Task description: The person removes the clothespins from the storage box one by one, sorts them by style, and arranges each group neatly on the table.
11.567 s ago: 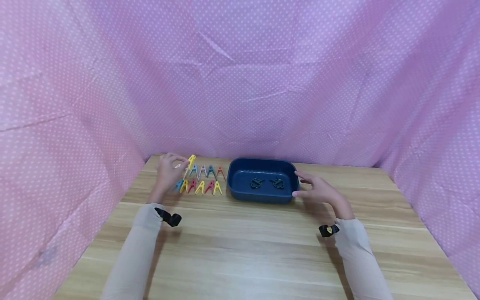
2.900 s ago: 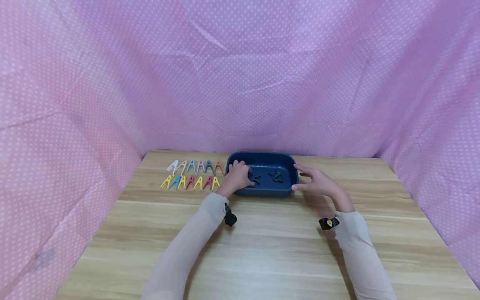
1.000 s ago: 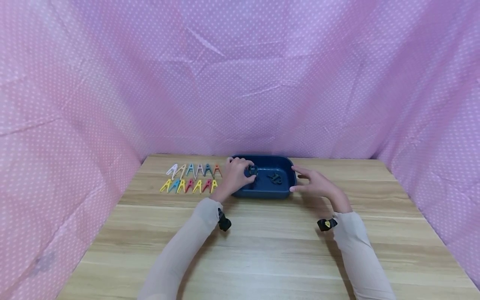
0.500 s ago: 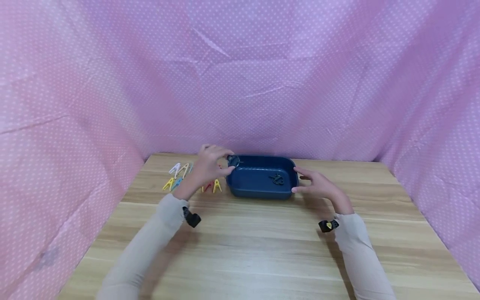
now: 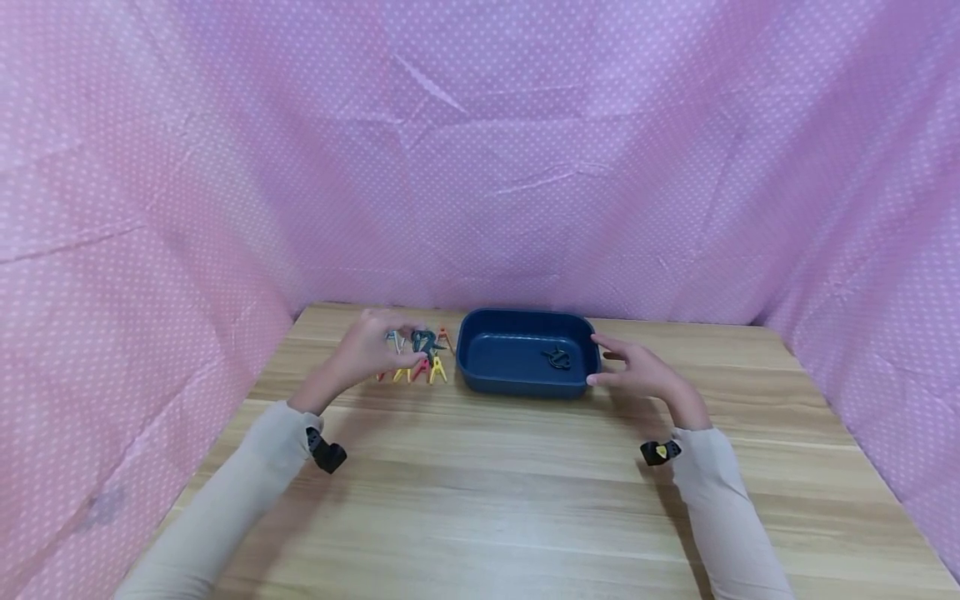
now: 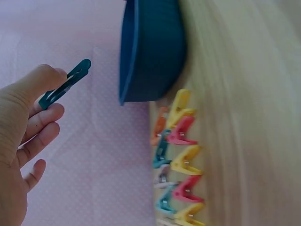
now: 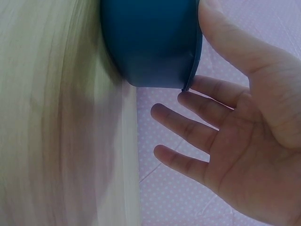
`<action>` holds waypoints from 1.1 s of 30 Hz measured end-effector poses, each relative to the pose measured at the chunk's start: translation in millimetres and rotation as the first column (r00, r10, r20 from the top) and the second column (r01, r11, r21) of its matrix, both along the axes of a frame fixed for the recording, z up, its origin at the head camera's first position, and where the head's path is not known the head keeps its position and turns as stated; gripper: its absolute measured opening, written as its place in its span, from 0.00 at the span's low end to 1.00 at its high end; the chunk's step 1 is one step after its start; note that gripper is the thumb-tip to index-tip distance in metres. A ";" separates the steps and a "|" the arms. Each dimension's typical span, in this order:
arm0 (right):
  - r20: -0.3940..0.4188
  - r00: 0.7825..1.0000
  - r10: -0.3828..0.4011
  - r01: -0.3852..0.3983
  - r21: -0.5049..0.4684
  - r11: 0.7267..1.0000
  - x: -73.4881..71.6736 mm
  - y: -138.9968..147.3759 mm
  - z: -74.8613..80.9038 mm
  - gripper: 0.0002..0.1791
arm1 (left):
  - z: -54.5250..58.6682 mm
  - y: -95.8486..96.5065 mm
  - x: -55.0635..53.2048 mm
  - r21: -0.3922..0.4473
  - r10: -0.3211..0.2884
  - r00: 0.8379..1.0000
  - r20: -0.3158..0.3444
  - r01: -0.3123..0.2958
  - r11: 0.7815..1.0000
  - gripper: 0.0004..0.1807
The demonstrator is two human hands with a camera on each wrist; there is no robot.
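Note:
My left hand is raised above the rows of clothespins, left of the dark blue tray. Between thumb and fingertips it pinches a dark green clip, seen edge-on in the left wrist view. A second dark green clip lies on the tray floor towards the right. My right hand touches the tray's right end with thumb and forefinger spread; the other fingers reach out straight. Coloured clothespins lie in two rows beside the tray; the hand hides part of them in the head view.
A light wooden table carries everything and extends towards the viewer and to the right. Pink dotted cloth hangs behind it and along both sides. An orange clothespin and a yellow clothespin lie nearest the tray.
My left hand has lifted one dark green clip out of the tray and carried it left over the clothespins. The other clip stays inside; the right hand keeps its place at the tray's end.

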State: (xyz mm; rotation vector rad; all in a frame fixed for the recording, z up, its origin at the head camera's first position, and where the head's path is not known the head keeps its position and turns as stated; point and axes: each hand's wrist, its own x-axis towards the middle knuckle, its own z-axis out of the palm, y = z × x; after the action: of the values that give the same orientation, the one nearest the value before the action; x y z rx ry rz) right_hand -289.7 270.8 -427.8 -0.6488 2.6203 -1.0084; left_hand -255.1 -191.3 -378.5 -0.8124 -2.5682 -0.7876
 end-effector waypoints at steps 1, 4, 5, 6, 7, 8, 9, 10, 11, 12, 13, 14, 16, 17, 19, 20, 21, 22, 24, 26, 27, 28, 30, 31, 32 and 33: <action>0.000 1.000 -0.001 0.001 -0.001 1.000 0.0 -0.1 0.0 0.48 | -3.0 -0.5 0.3 -0.002 -0.010 1.000 0.014 0.010 1.000 0.21; 0.004 1.000 -0.005 0.005 -0.003 1.000 -0.5 -0.6 -0.3 0.48 | -12.7 -1.0 3.1 -0.030 -0.026 0.998 0.050 0.028 0.999 0.20; 0.005 1.000 -0.007 0.007 -0.003 1.000 -0.7 -0.9 -0.3 0.48 | -16.8 -0.7 3.7 -0.049 -0.030 0.998 0.063 0.033 0.998 0.20; 0.007 1.000 -0.009 0.009 -0.004 1.000 -0.9 -1.1 -0.4 0.48 | -20.5 -0.4 4.7 -0.071 -0.034 0.997 0.075 0.040 0.997 0.20; 0.009 1.000 -0.010 0.010 -0.006 1.000 -1.1 -1.4 -0.3 0.49 | -24.8 -0.3 5.5 -0.097 -0.031 0.995 0.090 0.040 0.994 0.20; 0.011 1.000 -0.010 0.010 -0.006 1.000 -1.3 -1.7 -0.3 0.49 | -28.7 -0.1 6.6 -0.119 -0.029 0.994 0.106 0.042 0.992 0.20; 0.011 1.000 -0.009 0.009 -0.006 1.000 -1.5 -1.9 -0.2 0.49 | -33.1 0.1 7.1 -0.144 -0.029 0.992 0.124 0.046 0.988 0.20; 0.011 1.000 -0.009 0.009 -0.006 1.000 -1.6 -2.1 0.1 0.49 | -36.9 0.4 8.1 -0.164 -0.027 0.989 0.146 0.051 0.985 0.20; 0.012 1.000 -0.010 0.010 -0.007 1.000 -1.8 -2.3 0.3 0.49 | -40.4 0.8 8.6 -0.179 -0.031 0.985 0.171 0.062 0.982 0.19; 0.012 1.000 -0.010 0.010 -0.008 1.000 -2.0 -2.5 0.7 0.49 | -42.8 1.4 9.8 -0.191 -0.034 0.980 0.194 0.072 0.979 0.19; 0.012 1.000 -0.011 0.011 -0.007 1.000 -2.1 -2.6 1.0 0.49 | -44.7 2.0 10.9 -0.194 -0.039 0.974 0.225 0.084 0.977 0.19; 0.012 1.000 -0.011 0.011 -0.006 1.000 -2.2 -2.7 1.1 0.49 | -46.4 2.8 12.1 -0.196 -0.045 0.967 0.251 0.097 0.976 0.19; 0.014 1.000 -0.014 0.014 -0.007 1.000 -2.4 -2.9 1.4 0.48 | -48.8 3.6 13.4 -0.207 -0.045 0.955 0.294 0.110 0.972 0.19; 0.015 1.000 -0.015 0.015 -0.008 1.000 -2.4 -2.8 1.5 0.48 | -49.2 4.3 13.9 -0.211 -0.048 0.950 0.309 0.118 0.970 0.19; 0.016 1.000 -0.013 0.013 -0.011 1.000 -2.2 -2.8 1.2 0.48 | -49.7 4.7 14.4 -0.219 -0.048 0.942 0.333 0.127 0.967 0.20; 0.016 1.000 -0.010 0.011 -0.013 1.000 -2.1 -2.8 1.0 0.48 | -50.3 4.7 13.9 -0.226 -0.047 0.940 0.337 0.129 0.966 0.20; 0.017 1.000 -0.009 0.010 -0.015 1.000 -1.9 -2.7 1.0 0.49 | -50.5 4.4 13.6 -0.231 -0.045 0.938 0.344 0.131 0.964 0.21; 0.017 1.000 -0.008 0.008 -0.016 1.000 -1.8 -2.5 0.9 0.48 | -51.2 3.9 12.9 -0.233 -0.052 0.938 0.344 0.139 0.962 0.21; 0.018 1.000 -0.004 0.004 -0.019 1.000 -1.5 -2.1 0.5 0.49 | -52.4 2.7 12.3 -0.241 -0.043 0.931 0.362 0.138 0.961 0.21; 0.019 1.000 -0.004 0.005 -0.018 1.000 -1.4 -1.3 0.3 0.49 | -54.9 1.0 11.3 -0.243 -0.035 0.924 0.380 0.136 0.960 0.22; 0.019 1.000 -0.005 0.006 -0.017 1.000 -1.4 -0.9 0.1 0.48 | -56.1 0.2 10.9 -0.240 -0.032 0.921 0.389 0.135 0.961 0.22; 0.018 1.000 -0.007 0.007 -0.017 1.000 -1.3 -0.5 -0.1 0.48 | -57.5 -0.6 10.5 -0.240 -0.026 0.918 0.396 0.131 0.962 0.22; 0.019 1.000 -0.008 0.009 -0.018 1.000 -1.2 0.1 -0.6 0.48 | -59.8 -1.8 10.5 -0.228 -0.006 0.905 0.426 0.113 0.967 0.23; 0.020 1.000 -0.009 0.010 -0.017 1.000 -1.0 0.3 -0.8 0.48 | -60.9 -2.2 10.5 -0.221 -0.001 0.901 0.433 0.107 0.970 0.23; 0.021 1.000 -0.009 0.010 -0.017 1.000 -0.8 0.3 -1.0 0.48 | -61.9 -2.5 10.7 -0.218 0.004 0.899 0.438 0.101 0.971 0.23; 0.023 1.000 -0.009 0.010 -0.018 1.000 -0.6 0.3 -1.3 0.48 | -62.7 -2.6 10.8 -0.220 0.009 0.900 0.436 0.097 0.971 0.23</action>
State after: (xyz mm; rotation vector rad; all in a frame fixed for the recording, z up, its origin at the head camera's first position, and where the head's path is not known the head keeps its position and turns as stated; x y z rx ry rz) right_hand -290.3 271.0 -429.1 -0.6258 2.6003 -1.0367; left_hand -244.3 -194.0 -441.2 -0.8439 -3.1013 -0.7535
